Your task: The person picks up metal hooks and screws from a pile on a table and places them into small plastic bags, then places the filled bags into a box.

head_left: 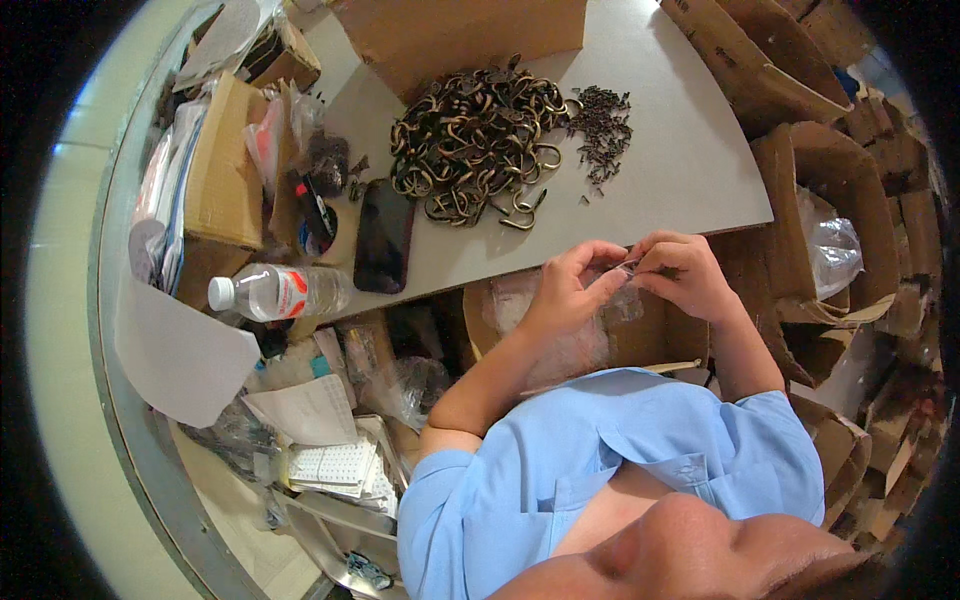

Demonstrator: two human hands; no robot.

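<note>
Pinching clear plastic bag (pixel 627 298) with left hand (pixel 572 290) and right hand (pixel 685 276), above cardboard box (pixel 660 345) holding clear plastic (pixel 570 352); facing grey desk (pixel 690 150) heaped with metal hooks (pixel 470 150).

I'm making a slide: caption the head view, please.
Left hand and right hand pinch clear plastic before a table bearing heaped metal hooks.

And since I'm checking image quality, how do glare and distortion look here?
Head view: black fisheye corners, the table bowing along its right edge; bright highlights on the plastic bag at right; clear plastic between the hands hard to make out.
</note>
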